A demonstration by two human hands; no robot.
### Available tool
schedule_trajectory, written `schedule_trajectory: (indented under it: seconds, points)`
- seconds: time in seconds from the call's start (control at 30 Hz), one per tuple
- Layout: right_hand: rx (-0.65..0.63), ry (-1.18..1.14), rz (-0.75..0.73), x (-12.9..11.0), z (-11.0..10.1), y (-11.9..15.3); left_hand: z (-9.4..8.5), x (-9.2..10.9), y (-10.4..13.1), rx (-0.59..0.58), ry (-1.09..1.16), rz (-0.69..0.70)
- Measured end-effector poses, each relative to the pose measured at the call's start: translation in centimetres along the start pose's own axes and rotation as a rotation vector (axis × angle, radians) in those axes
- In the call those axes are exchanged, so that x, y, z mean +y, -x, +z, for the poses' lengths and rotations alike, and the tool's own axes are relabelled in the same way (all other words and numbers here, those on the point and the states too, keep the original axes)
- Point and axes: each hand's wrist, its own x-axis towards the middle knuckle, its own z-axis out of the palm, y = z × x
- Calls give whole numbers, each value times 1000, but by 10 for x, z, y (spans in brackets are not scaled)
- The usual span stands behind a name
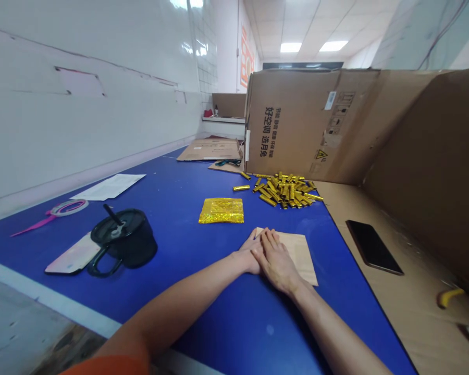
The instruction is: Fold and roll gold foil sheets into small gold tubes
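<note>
Brown paper lies on the blue table. At its left edge, the right hand, fingers flat and gripping nothing, overlaps the left hand, whose openness cannot be told. Beyond the paper sit gold foil and gold tubes.

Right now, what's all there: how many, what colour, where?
Table: 1, blue, centre
Paper: 1, tan, at hands
Packet: 1, gold, centre
Tubes: many, gold, by box
Mug: 1, dark, left
Flat item: 1, pale, by mug
Ring: 1, whitish, left
Sheet: 1, white, left
Flat cardboard: uncounted, brown, far end
Box: 1, brown, right
Phone: 1, black, right
Small item: 1, yellow, right
Lights: 2, white, ceiling
Sleeve: 1, orange, bottom
Left hand: 1, bare, centre
Right hand: 1, bare, centre
</note>
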Motion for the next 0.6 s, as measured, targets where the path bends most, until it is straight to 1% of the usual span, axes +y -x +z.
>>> schedule_trajectory:
  seconds: [0.07,0.17,0.3,0.37,0.43,0.5,0.57,0.6]
  points:
    - [-3,-21,-16,2,2,1,0,0,-1,-2,-2,2]
    - [-36,12,-21,21,-2,4,0,2,0,4,15,-23]
    - [-64,175,89,52,-11,11,-2,3,1,28,63,-48]
    - [-44,245,113,61,-14,14,-3,3,2,27,77,-43]
    - [-27,287,126,63,-15,16,-4,4,4,28,77,-61]
    - [-24,309,132,62,-16,17,-5,7,6,35,60,-113]
    - [-32,324,133,60,-17,17,-6,15,7,43,46,-143]
    - [-43,333,130,60,-16,17,-7,22,7,48,49,-136]
